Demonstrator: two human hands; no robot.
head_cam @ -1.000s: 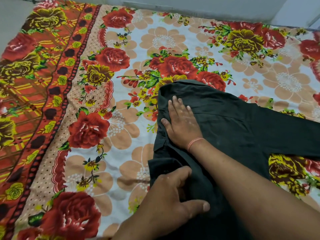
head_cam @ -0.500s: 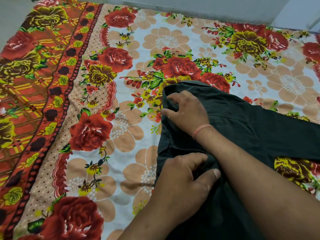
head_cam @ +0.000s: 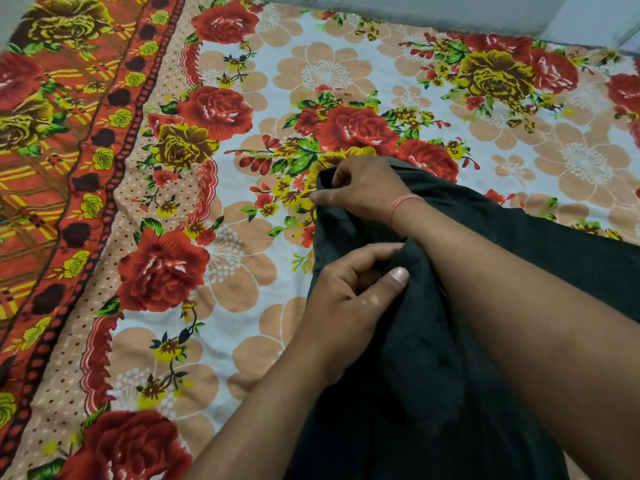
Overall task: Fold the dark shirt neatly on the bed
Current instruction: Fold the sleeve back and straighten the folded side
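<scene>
The dark shirt (head_cam: 433,341) lies on the floral bedsheet (head_cam: 242,258) at the lower right, with part of it stretching off to the right edge. My right hand (head_cam: 363,190), a pink thread on its wrist, pinches the shirt's far left corner and lifts it slightly. My left hand (head_cam: 349,296) grips a bunch of the shirt's left edge just below, thumb on top of the cloth. Both forearms cover much of the shirt's middle.
The bedsheet has a red and yellow patterned border (head_cam: 52,168) along the left. A pale wall (head_cam: 450,12) runs along the far edge of the bed. Bare sheet stretches left of and beyond the shirt.
My right hand went from lying flat on the shirt to pinching its far corner. My left hand moved up along the edge and closed on the fabric.
</scene>
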